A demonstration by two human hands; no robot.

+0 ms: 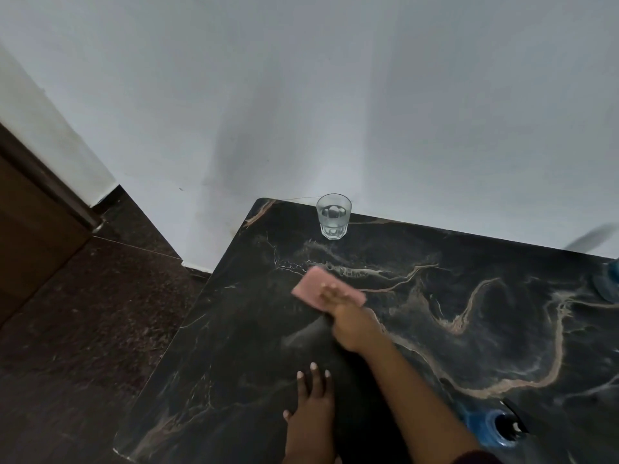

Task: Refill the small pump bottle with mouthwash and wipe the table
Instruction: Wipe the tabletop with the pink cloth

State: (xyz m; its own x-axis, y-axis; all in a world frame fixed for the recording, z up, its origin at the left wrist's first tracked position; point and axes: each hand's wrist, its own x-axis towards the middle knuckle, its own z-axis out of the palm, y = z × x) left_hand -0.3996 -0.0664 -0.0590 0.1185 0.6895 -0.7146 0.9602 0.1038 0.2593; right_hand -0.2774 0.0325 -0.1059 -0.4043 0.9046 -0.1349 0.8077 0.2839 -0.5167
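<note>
My right hand [351, 321] presses a pink cloth [313, 286] flat against the black marbled table [469, 313], fingers lying on top of the cloth, slightly blurred. My left hand [313, 406] rests flat on the table near its front edge, fingers apart and empty. A blue bottle [495, 426] with a dark opening, seen from above, stands at the front right beside my right forearm. No pump bottle can be made out.
A clear drinking glass [334, 216] with a little water stands at the table's back edge against the white wall. Another blue object [611, 283] is cut off at the right edge. Dark stone floor [100, 313] and a brown door lie to the left.
</note>
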